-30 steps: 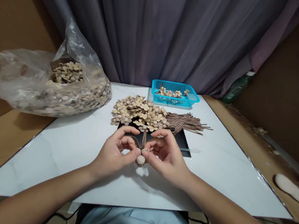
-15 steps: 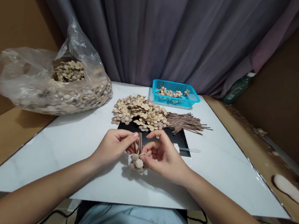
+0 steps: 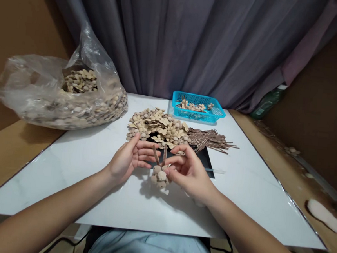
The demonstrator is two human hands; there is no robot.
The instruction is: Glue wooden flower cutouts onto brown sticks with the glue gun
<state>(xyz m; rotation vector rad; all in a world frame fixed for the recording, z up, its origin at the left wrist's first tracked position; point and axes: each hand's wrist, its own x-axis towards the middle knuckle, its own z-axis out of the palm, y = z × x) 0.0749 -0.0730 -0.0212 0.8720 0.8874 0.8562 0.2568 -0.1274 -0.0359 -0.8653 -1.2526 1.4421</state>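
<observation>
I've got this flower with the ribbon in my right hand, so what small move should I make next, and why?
Probably carry the flower toward the blue basket with your right hand: two brown ribbon strands already stand up from it, your left hand is open beside it, and similar flowers lie in that basket.

Head-worn view; forward-down over table

Grey curtain and green bottle.
Curtain is hung in folds behind the white table; bottle is set beside the curtain; pale oblong object is laid on brown board.
</observation>
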